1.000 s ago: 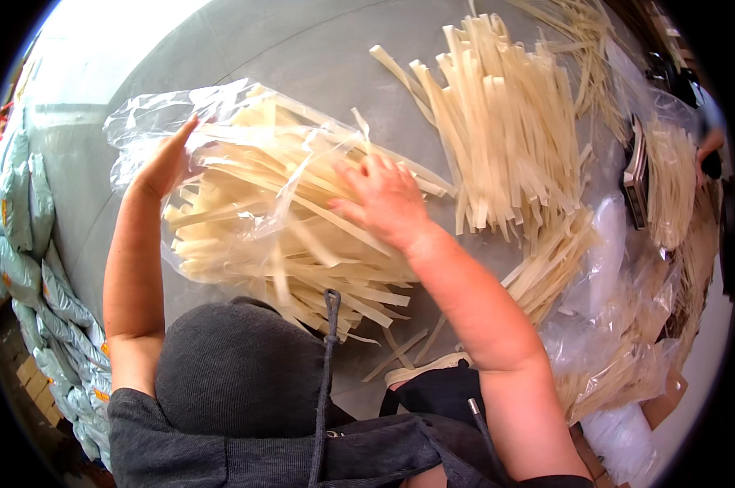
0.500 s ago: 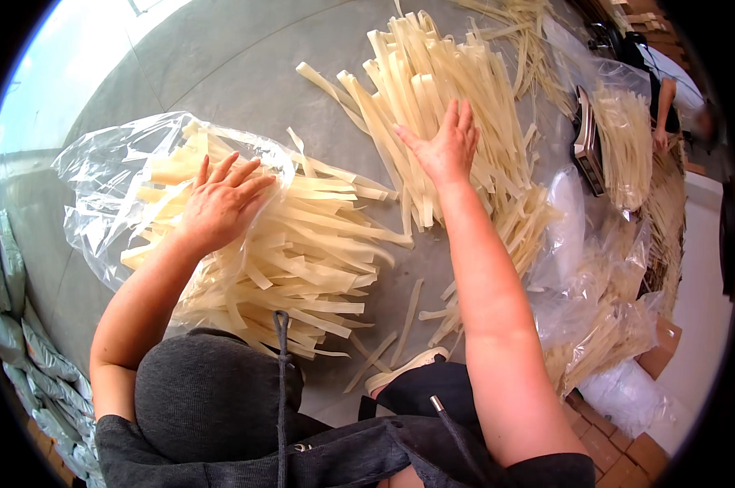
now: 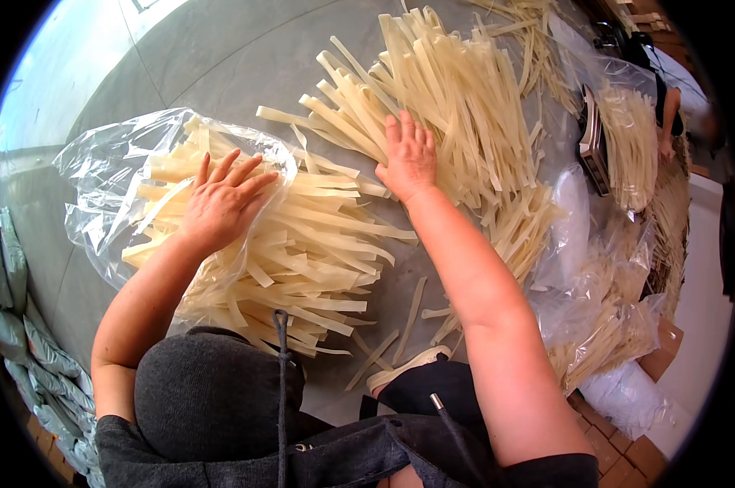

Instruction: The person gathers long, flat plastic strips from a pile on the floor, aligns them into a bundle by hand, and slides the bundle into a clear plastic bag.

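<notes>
Pale yellow, flat, noodle-like strips (image 3: 302,244) spill out of a clear plastic bag (image 3: 99,179) lying before me on the left. My left hand (image 3: 225,199) rests on the bag and strips with its fingers spread. Ahead to the right is a larger loose heap of similar strips (image 3: 457,98). My right hand (image 3: 410,161) lies on the heap's left side, fingers stretched over the strips and thumb out to the side. Several strips fan out leftward from beside its fingers. What lies under both palms is hidden.
Loose strips (image 3: 408,321) lie on the grey floor (image 3: 245,61) near my shoe (image 3: 408,366). On the right are filled clear bags (image 3: 603,325), a dark metal-edged object (image 3: 593,142) and another person's arm (image 3: 671,118). Silvery packages (image 3: 38,342) line the left edge.
My right hand has moved left and slightly nearer across the heap. Strips on the heap's left side have shifted and fanned farther left. My left hand stays put.
</notes>
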`<state>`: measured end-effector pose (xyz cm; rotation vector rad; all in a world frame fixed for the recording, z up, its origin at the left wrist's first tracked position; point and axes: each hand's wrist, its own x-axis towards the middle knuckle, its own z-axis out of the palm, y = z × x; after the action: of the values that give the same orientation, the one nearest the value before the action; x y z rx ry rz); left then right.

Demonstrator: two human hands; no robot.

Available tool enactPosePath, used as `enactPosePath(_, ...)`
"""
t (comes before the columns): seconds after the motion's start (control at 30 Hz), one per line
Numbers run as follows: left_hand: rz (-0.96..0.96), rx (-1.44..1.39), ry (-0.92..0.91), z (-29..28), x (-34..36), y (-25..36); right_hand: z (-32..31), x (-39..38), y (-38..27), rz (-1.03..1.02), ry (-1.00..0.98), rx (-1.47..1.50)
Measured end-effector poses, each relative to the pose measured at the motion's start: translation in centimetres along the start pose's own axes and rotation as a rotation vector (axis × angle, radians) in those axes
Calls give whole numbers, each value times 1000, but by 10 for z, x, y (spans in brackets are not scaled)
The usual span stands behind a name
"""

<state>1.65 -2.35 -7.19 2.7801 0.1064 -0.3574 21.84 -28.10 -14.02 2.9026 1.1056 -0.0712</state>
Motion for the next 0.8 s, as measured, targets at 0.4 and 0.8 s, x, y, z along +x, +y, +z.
enactPosePath(0.4,-76,-141,79,-9,-3,2,-8,9,-28,222,-293,74)
enactPosePath(0.8,-61,-190,49,-43,-47,39,-40,11,-11,220,-374,250)
